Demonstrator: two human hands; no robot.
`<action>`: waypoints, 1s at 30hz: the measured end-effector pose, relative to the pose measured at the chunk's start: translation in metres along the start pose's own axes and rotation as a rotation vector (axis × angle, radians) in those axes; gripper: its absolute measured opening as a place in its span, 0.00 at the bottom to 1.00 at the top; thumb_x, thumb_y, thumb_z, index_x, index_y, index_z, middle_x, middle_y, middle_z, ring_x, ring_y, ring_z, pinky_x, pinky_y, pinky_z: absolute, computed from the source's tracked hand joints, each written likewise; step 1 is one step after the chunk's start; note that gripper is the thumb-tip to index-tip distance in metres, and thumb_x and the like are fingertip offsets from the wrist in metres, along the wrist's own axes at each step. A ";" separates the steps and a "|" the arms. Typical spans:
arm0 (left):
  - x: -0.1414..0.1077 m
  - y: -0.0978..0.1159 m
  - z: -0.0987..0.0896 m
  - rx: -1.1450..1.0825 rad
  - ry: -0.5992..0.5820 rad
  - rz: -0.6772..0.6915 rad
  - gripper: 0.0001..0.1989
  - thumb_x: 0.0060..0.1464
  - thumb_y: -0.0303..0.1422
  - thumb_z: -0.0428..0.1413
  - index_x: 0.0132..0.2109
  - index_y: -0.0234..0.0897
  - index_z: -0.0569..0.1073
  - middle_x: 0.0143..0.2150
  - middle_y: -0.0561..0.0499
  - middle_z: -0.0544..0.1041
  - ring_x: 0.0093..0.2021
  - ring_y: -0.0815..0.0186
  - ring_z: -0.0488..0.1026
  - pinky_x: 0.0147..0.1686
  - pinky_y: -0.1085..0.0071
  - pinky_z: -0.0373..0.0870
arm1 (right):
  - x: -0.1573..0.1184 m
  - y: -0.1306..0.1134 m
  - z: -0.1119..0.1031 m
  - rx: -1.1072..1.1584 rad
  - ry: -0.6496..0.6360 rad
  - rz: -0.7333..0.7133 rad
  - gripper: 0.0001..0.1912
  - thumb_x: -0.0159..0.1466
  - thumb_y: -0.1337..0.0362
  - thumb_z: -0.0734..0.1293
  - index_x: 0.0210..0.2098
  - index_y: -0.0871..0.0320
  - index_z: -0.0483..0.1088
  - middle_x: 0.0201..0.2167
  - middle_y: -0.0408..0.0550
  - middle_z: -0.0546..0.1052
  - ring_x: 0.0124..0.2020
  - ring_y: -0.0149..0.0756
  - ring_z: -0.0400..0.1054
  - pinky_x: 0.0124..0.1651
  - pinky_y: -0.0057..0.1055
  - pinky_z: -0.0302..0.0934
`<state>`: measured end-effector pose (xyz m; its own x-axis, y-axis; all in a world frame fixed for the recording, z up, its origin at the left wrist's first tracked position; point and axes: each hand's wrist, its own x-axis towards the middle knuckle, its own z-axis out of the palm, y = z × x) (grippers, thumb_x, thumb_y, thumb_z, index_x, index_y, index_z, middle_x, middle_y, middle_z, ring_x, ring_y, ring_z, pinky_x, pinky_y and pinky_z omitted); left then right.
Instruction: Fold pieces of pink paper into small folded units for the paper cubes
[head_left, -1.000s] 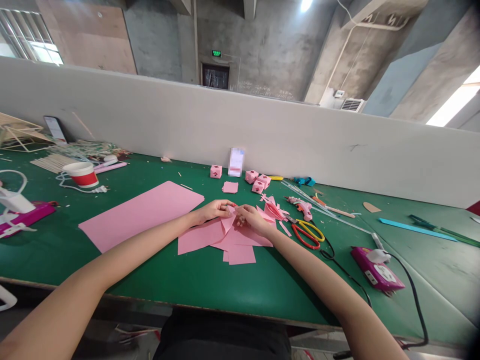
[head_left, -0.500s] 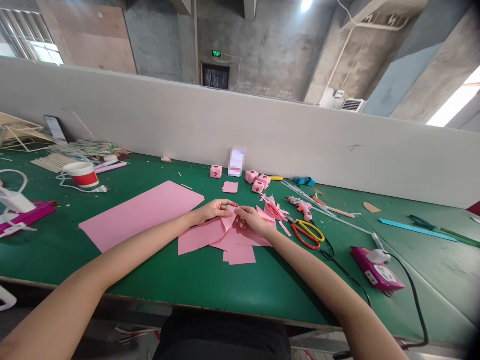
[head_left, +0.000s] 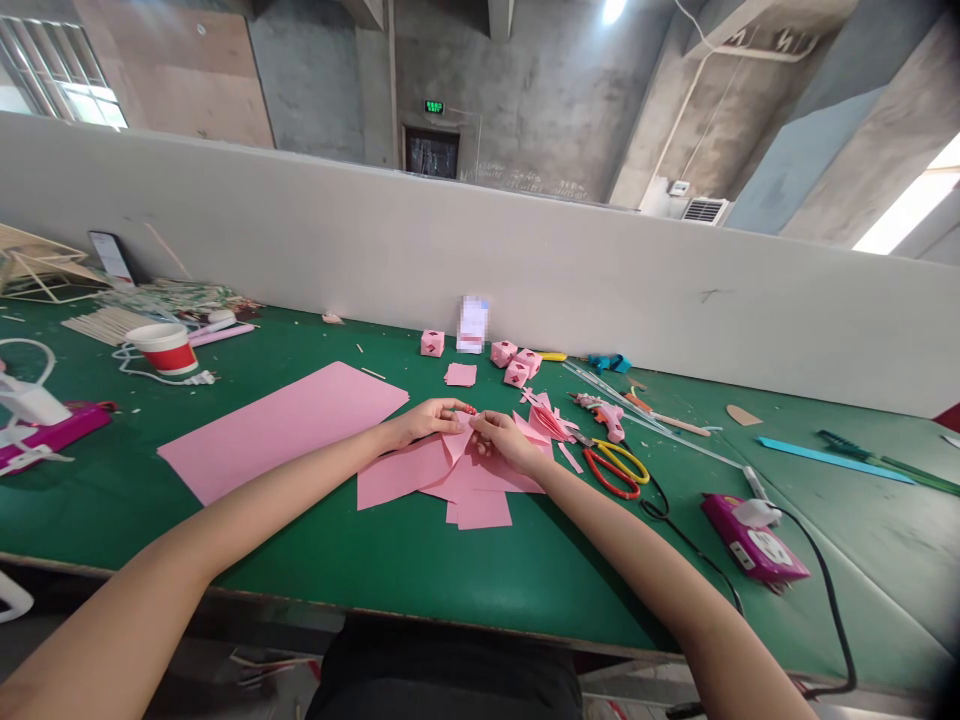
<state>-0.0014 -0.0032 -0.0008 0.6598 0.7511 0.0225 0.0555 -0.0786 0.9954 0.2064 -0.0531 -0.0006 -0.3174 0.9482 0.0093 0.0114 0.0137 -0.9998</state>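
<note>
Scissors (head_left: 616, 468) and glue gun (head_left: 611, 418) (cord trailing) block the right hand's (head_left: 499, 437) outer side.

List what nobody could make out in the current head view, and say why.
All in the head view:
Pinched edge of the folded pink paper: hidden by the left hand and right hand.
Content of the upright white rectangular screen: pixelated.
Pale writing on the grey concrete wall: too small, faint.
Pale wooden frame: cut off by left edge.
</note>
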 end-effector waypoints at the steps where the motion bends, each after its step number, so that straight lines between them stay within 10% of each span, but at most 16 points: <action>1: 0.000 0.000 0.000 -0.001 0.001 -0.001 0.27 0.49 0.39 0.69 0.55 0.36 0.75 0.27 0.59 0.67 0.29 0.70 0.63 0.36 0.69 0.58 | 0.000 0.000 0.000 0.003 -0.001 0.000 0.21 0.58 0.45 0.74 0.27 0.56 0.68 0.22 0.43 0.74 0.19 0.28 0.63 0.25 0.29 0.58; 30: 0.001 -0.003 -0.002 -0.052 0.010 -0.015 0.27 0.49 0.38 0.69 0.55 0.36 0.75 0.29 0.58 0.70 0.30 0.69 0.65 0.36 0.69 0.58 | 0.002 0.002 0.001 0.130 0.032 0.001 0.20 0.57 0.47 0.74 0.29 0.56 0.67 0.20 0.38 0.72 0.19 0.28 0.65 0.25 0.28 0.60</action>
<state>-0.0024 -0.0003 -0.0039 0.6520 0.7582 0.0078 0.0265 -0.0331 0.9991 0.2053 -0.0517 -0.0027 -0.2870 0.9579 0.0067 -0.1121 -0.0267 -0.9933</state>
